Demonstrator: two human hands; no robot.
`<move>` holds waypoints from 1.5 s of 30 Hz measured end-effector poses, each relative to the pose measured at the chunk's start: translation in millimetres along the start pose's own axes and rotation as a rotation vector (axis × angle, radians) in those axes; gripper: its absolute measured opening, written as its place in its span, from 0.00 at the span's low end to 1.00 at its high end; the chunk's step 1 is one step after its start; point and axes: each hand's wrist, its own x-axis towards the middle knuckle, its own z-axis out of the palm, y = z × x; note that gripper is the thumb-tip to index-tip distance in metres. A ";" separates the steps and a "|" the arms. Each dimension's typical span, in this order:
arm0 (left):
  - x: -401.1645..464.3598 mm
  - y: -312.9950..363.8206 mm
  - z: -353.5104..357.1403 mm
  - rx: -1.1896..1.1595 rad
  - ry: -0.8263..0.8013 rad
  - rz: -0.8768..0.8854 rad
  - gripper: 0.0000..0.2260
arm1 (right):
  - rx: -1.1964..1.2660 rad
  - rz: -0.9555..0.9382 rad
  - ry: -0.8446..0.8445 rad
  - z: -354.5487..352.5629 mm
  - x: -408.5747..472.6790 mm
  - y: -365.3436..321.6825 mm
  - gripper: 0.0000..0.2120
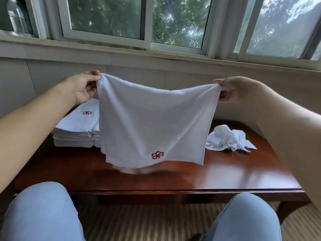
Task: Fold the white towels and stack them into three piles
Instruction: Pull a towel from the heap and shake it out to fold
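Two knees in pale blue denim (40, 213) occupy the nearest ground, with striped flooring between them. Next, one dark polished wooden table (173, 178), glossy enough to mirror the cloth above it. Item in hand: one white towel (152, 122), held up over the table's middle, hanging free with its lower hem just clear of the wood; red embroidered emblem (157, 155) near the bottom edge. Left hand (83, 87) pinches the top left corner between thumb and fingertips; right hand (229, 91) pinches the top right corner likewise. Handling, by judgement: light, thin and wholly limp; the top edge sags between the two grips and creases fan down from each corner, so it will hold no shape unaided and wants laying flat on the wood or folding in the air corner to corner. Terry surface looks grippy, not slippery; nothing fragile. Best hold: the corners, as now, then the midpoints of the fold. Farther left, folded towel piles (76, 129), at least two side by side, partly hidden behind the hanging cloth, top piece showing the same emblem. Farther right, one crumpled heap of unfolded towels (227, 139), count unclear. Beyond, a pale wall and sliding windows (173, 21) with foliage outside.
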 end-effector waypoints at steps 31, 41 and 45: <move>28.3 -8.8 -24.9 1.142 0.005 0.607 0.03 | -0.611 -0.654 0.173 -31.0 6.2 42.1 0.05; 5.4 -20.5 -26.0 1.118 0.208 0.891 0.12 | -0.303 -0.721 0.182 -17.2 -23.1 58.7 0.18; 25.2 -26.0 -2.7 1.217 0.272 0.811 0.20 | -0.312 -0.699 0.288 0.6 -4.2 47.9 0.19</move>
